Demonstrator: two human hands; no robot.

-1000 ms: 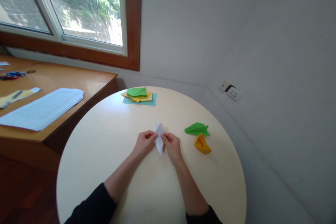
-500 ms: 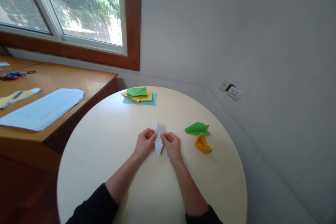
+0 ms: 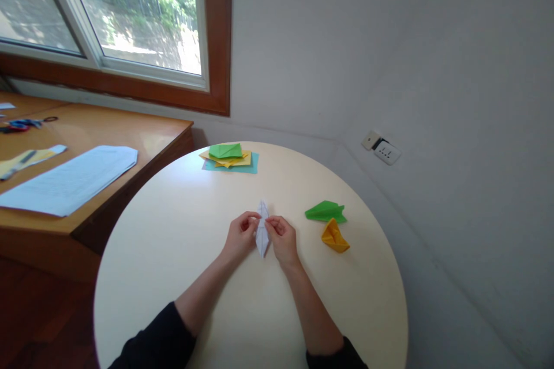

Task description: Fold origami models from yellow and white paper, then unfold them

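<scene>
A narrow piece of folded white paper, pointed at its near end, lies between my hands over the round table. My left hand pinches its left edge with thumb and forefinger. From the other side, my right hand grips the right edge in the same way, its fingers curled. The fingertips partly cover the middle of the paper. To the right of my right hand are a green folded paper plane and a yellow folded paper boat, close together.
On the far side of the round white table sits a stack of coloured papers with a green folded piece on top. A wooden desk at left holds white sheets and scissors. A wall socket is at right.
My left fingertips have shifted slightly up and right across the white paper, and my right fingers have moved a little too. The other papers stay where they were.
</scene>
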